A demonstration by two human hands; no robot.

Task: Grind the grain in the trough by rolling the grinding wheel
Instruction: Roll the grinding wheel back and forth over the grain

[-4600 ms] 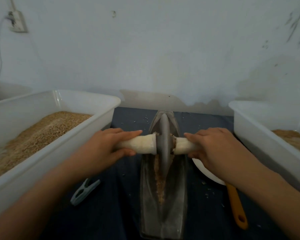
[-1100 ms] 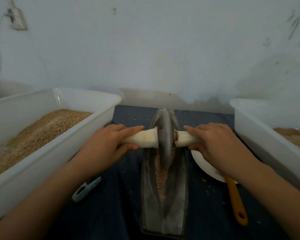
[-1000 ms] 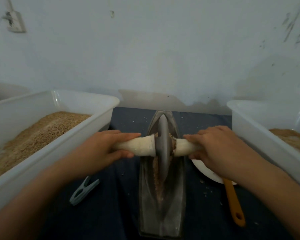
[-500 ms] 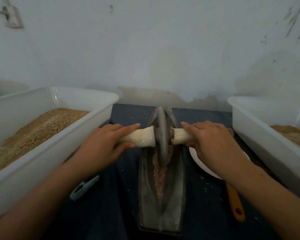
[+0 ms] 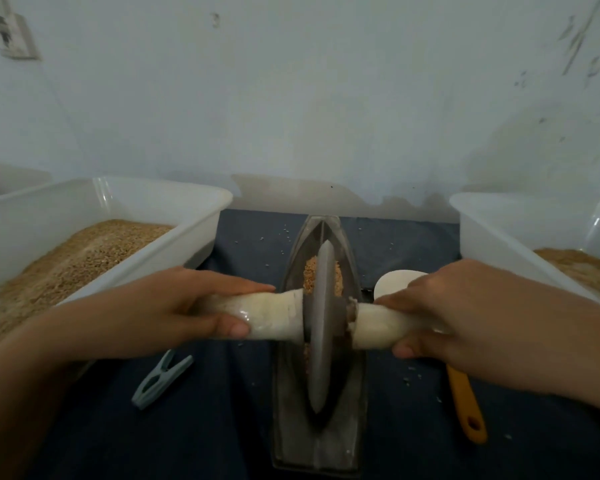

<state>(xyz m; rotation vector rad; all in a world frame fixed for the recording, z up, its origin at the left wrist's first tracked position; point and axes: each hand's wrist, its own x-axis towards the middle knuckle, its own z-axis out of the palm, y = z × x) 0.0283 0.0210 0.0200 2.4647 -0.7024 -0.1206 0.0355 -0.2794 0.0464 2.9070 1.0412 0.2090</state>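
**Grinding wheel seated in the trough**

From the left I see a grain-filled tub (image 5: 94,216) and a clothespin (image 5: 161,378). My left hand (image 5: 160,306) wraps the white handle (image 5: 274,317). The grinding wheel (image 5: 322,327) stands upright in the trough (image 5: 321,441), grain (image 5: 310,271) lying beyond it. My right hand (image 5: 465,313) grips the opposite handle, above a yellow-handled scoop (image 5: 465,403).

I see a dull grey metal grinding wheel (image 5: 321,327) in a scuffed metal trough (image 5: 355,403). Its pale handle (image 5: 274,315) looks glossy. Left and right tubs (image 5: 201,216) are smooth translucent plastic; the cloth (image 5: 222,427) underneath is matt dark.
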